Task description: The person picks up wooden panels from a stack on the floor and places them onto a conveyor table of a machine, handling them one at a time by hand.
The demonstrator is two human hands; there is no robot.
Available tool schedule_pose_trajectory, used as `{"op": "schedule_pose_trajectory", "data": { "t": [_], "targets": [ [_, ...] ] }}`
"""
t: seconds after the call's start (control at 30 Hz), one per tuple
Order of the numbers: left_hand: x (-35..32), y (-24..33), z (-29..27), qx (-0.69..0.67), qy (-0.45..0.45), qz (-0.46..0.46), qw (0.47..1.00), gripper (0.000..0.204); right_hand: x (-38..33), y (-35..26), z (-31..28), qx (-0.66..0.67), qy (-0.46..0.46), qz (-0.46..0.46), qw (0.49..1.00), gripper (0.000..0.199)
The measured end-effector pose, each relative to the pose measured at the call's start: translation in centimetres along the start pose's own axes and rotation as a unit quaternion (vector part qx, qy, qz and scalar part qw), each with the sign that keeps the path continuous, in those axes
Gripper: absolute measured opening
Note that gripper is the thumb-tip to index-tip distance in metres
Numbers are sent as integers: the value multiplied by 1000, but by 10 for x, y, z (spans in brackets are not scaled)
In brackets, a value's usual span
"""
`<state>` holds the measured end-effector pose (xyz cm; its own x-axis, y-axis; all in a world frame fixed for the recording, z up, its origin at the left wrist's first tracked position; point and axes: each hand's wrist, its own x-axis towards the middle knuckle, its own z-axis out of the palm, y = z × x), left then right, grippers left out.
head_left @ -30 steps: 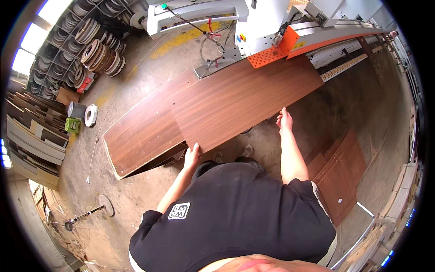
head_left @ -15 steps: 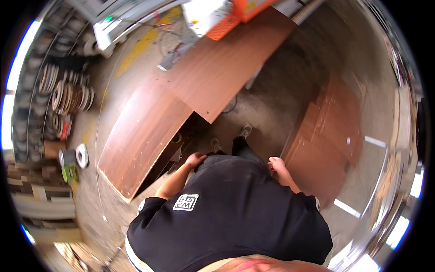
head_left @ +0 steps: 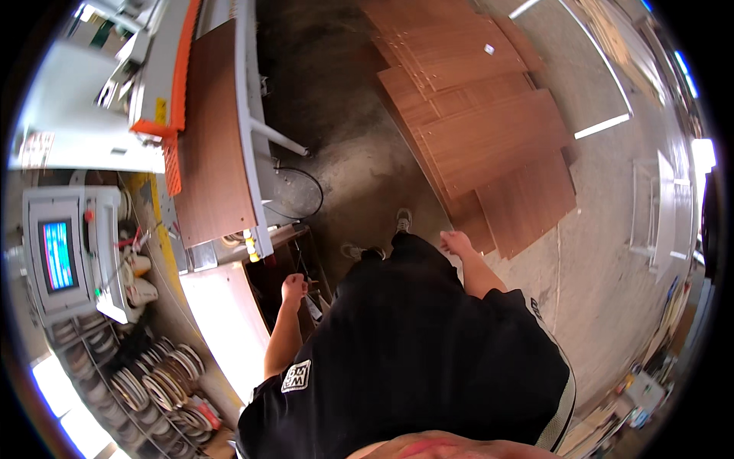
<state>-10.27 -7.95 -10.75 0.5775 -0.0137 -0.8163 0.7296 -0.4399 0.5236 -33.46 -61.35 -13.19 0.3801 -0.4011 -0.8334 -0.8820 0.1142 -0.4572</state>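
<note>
My left hand (head_left: 293, 288) hangs beside the open wooden cabinet (head_left: 260, 287), its fingers curled in with nothing visible in them. Out in front of my right hip, my right hand (head_left: 456, 243) is loosely closed and looks empty. It is nearest to a stack of brown wood-grain panels (head_left: 497, 138), which lie overlapping ahead and to the right; hand and panels look apart. To the left, a long brown panel (head_left: 214, 145) rests on the bed of a machine with an orange guard (head_left: 183, 76).
A control box with a lit screen (head_left: 57, 256) stands at the far left. Behind it, racks hold rolls of edge banding (head_left: 172, 379). A black cable loop (head_left: 306, 191) lies by the machine's leg. White strips (head_left: 604, 126) mark the floor at the right.
I have turned to the right. The machine and cabinet have swung to my left, and the panel stack now lies ahead. My feet have shifted; both hands stay closed.
</note>
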Motion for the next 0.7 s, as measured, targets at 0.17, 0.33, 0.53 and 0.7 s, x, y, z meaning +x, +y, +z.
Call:
{"op": "schedule_pose_trajectory", "data": {
  "t": [0.17, 0.33, 0.53, 0.7],
  "targets": [
    [-25, 94, 72, 97, -50, 93, 990, 25, 46, 18, -17, 148, 39, 39, 987, 39],
    [-79, 102, 136, 138, -140, 60, 979, 27, 143, 41, -30, 264, 40, 120, 956, 54],
    [-121, 38, 140, 211, -164, -45, 963, 26, 218, 7, -42, 447, 107, 202, 865, 67],
    [-130, 31, 126, 278, -112, -94, 949, 27, 250, 3, -47, 593, 175, 268, 739, 58]
  ]
}}
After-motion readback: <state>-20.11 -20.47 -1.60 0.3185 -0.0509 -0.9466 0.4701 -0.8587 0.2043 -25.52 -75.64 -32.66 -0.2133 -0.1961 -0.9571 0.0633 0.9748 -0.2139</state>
